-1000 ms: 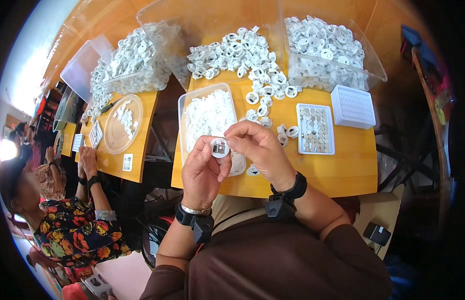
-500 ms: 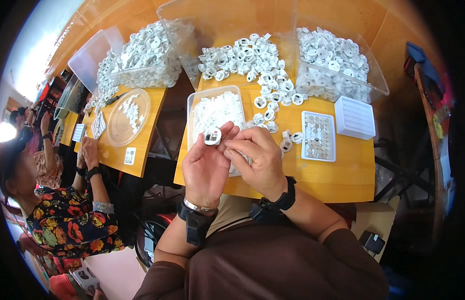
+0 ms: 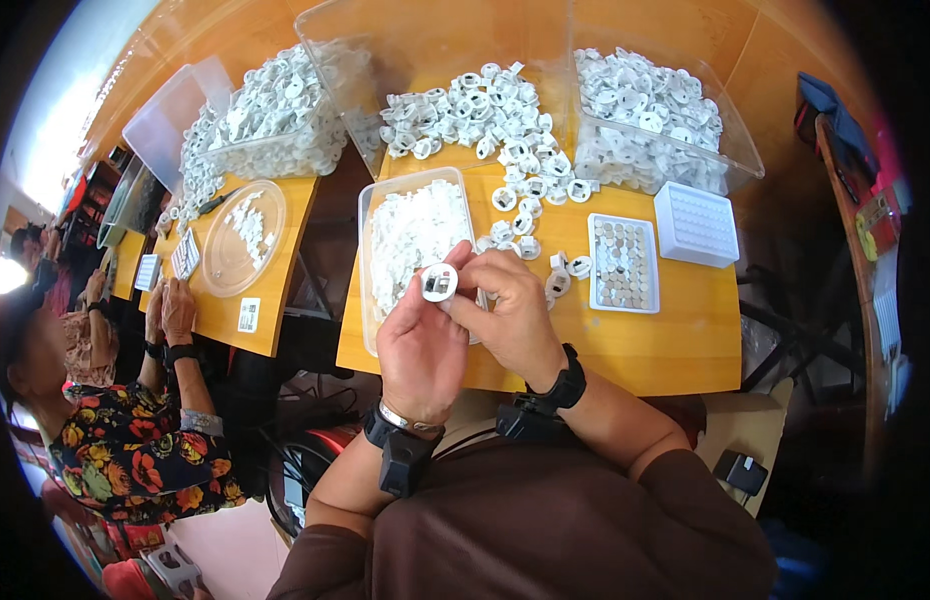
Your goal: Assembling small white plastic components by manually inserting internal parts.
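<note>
My left hand is palm up and holds a round white plastic part between thumb and fingers. Small dark and metallic pieces show in the part's face. From the right, my right hand closes its thumb and forefinger at the part's right edge; anything smaller between those fingertips is hidden. Just beyond my hands stands a clear tub heaped with small white plastic pieces. To the right of my hands lies a white tray of silvery round discs, which look like coin cells.
Loose round white parts spread over the yellow table. Behind them are a clear bin full of similar parts and a stack of white trays. At left, a co-worker sits by another table with a round clear lid.
The white part has turned slightly in my left hand. My right fingertips have moved up from beside my left fingers to the part's edge. The view has shifted a little.
</note>
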A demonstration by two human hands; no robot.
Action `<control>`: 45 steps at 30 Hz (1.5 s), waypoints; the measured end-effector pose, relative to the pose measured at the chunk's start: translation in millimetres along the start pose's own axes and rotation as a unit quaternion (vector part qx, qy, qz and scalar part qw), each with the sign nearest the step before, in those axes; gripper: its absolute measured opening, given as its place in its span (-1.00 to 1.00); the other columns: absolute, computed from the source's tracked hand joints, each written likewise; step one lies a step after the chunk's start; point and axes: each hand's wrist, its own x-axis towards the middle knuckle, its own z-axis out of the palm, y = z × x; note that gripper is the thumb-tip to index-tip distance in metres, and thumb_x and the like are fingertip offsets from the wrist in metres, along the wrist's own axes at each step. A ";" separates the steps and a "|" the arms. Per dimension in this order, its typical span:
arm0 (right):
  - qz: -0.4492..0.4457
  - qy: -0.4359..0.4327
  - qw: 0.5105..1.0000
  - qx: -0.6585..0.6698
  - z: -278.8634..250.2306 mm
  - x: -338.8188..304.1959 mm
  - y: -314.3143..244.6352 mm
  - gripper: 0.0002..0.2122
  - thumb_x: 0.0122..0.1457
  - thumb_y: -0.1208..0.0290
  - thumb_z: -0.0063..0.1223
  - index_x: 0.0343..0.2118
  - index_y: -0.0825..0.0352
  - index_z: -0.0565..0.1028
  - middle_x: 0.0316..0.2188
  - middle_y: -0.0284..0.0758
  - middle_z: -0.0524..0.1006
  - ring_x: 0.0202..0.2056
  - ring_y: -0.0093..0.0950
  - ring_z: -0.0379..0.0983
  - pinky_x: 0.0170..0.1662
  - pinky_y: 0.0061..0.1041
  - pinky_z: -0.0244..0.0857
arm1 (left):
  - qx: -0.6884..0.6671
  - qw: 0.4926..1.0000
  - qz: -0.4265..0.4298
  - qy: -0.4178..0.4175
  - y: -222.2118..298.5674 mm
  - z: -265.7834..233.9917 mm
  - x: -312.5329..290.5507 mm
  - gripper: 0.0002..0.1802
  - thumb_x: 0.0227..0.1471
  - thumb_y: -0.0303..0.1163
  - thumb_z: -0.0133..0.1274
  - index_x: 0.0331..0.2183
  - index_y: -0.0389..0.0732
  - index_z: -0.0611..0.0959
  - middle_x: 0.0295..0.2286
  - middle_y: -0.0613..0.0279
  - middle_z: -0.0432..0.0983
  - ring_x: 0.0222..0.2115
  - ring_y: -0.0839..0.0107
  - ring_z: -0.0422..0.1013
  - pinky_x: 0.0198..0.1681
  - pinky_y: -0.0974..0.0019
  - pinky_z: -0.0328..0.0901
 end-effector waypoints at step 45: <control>-0.213 0.004 0.949 -0.233 -6.5 2.4 -8.7 -0.84 -0.12 0.58 0.18 -0.42 0.25 0.53 -0.42 -0.40 0.41 -0.31 -0.32 0.36 -0.18 -0.30 0.24 | 0.306 0.947 0.089 0.046 6.8 -16.7 -4.7 -0.83 0.18 -0.37 -0.13 -0.22 -0.23 0.46 -0.36 0.32 0.42 -0.41 0.59 0.29 -0.34 0.48 0.23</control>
